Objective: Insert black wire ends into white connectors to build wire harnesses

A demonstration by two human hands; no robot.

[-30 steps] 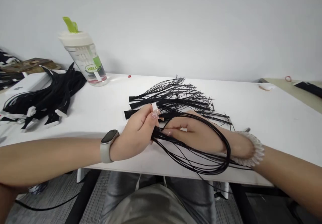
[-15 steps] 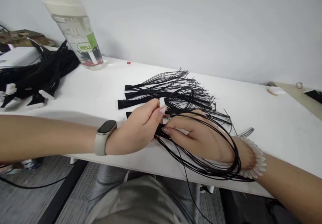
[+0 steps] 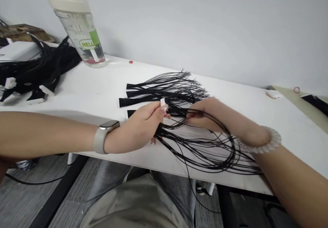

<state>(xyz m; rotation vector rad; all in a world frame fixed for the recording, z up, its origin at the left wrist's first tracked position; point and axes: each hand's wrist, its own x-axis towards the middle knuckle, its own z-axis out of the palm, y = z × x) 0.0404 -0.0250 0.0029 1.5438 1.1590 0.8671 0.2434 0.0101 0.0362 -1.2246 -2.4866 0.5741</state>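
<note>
My left hand (image 3: 139, 129), with a grey watch band on its wrist, is closed on a small white connector (image 3: 163, 102) that pokes up between thumb and fingers. From the connector and the palm, black wires (image 3: 200, 149) fan out to the right and loop back. My right hand (image 3: 217, 113) is right of the left one, its fingers curled round a few of these wires; the fingertips are partly hidden. Behind both hands, several bundles of black wires (image 3: 148, 93) lie side by side on the white table (image 3: 84, 88), flat ends to the left and loose ends to the right.
A clear bottle (image 3: 80, 40) with a white lid stands at the back left. Beside it is a heap of black wires with white connectors (image 3: 46, 90). A small red ring (image 3: 131, 62) lies near the wall. One wire (image 3: 191, 183) hangs over the front edge.
My right hand has drawn away from my left, up and to the right, pulling a few wires along. More of the looped wires now show between the hands. The left hand has barely moved.
</note>
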